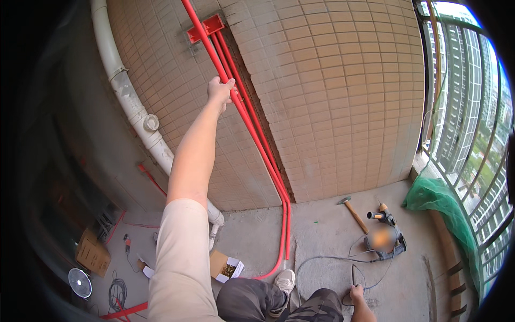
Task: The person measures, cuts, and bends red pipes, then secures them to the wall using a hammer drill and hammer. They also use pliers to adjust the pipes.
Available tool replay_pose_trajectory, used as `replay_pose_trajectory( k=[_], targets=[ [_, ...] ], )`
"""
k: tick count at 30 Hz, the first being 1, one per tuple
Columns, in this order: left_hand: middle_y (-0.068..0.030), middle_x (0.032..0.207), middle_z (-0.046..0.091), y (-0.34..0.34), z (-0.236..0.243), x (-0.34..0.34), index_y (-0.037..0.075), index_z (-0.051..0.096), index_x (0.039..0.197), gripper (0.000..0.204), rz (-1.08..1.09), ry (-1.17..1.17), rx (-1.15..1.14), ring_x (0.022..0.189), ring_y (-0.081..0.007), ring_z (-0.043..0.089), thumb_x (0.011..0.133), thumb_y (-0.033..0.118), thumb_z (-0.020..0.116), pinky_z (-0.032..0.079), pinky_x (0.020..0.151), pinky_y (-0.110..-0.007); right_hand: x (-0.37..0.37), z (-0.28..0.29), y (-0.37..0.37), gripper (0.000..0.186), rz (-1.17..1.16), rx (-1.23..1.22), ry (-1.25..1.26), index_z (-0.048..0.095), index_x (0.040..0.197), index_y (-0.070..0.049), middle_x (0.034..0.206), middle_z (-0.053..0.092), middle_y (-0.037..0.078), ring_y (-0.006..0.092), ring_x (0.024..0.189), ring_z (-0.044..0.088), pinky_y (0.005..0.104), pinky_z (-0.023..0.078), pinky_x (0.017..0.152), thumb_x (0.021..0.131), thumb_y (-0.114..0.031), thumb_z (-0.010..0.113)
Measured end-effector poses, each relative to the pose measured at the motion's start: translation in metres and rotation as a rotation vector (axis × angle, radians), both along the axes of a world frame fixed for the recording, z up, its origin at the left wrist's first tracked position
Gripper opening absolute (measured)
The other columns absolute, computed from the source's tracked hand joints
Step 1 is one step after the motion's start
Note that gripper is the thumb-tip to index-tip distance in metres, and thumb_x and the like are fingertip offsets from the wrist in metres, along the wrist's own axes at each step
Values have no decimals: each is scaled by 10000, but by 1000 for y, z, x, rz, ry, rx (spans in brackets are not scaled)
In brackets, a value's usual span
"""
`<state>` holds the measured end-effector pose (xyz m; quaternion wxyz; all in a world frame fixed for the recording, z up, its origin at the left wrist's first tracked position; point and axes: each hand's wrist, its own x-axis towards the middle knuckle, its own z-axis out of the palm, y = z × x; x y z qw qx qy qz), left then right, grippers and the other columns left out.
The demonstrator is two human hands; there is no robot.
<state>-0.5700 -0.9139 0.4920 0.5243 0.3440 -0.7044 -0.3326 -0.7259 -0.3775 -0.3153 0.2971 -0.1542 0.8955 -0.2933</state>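
My left hand (221, 92), arm stretched out, is closed round a long red conduit pipe (250, 121) in front of the tiled wall. This pipe runs up past the red double junction box (206, 29) and down to the floor, where it bends. Beside it, more red pipes (241, 86) come down from the box along a chase cut in the tiles. Low at the right, my right hand (355, 295) is closed on a thin dark rod (353, 275) that points up; its kind is too small to make out.
A hammer (354, 216) and a corded power tool (385, 236) lie on the concrete floor at right, its cable looping near my right hand. Green netting (437, 201) hangs by the railing. A white drainpipe (145, 123), an open small box (225, 266) and a fan (80, 283) are at left.
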Motion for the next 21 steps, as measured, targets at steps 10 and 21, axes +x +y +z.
replay_pose_trajectory(
  k=[10, 21],
  targets=[
    [-63, 857, 630, -99, -14, -34, 52, 560, 1037, 182, 57, -34, 52, 724, -210, 638, 941, 150, 680, 546, 671, -496, 3, -6, -1, 460, 59, 234, -18, 618, 1151, 16, 1188, 638, 282, 451, 1158, 590, 500, 470, 997, 898, -368, 624],
    [-125, 1020, 639, -140, -41, -61, 9, 578, 1048, 223, 87, -160, 87, 926, -278, 655, 897, 111, 707, 591, 716, -490, -14, -87, 16, 419, 226, 97, -229, 715, 981, -55, 815, 725, 138, 289, 699, 710, 435, 556, 576, 980, -411, 495]
  ],
)
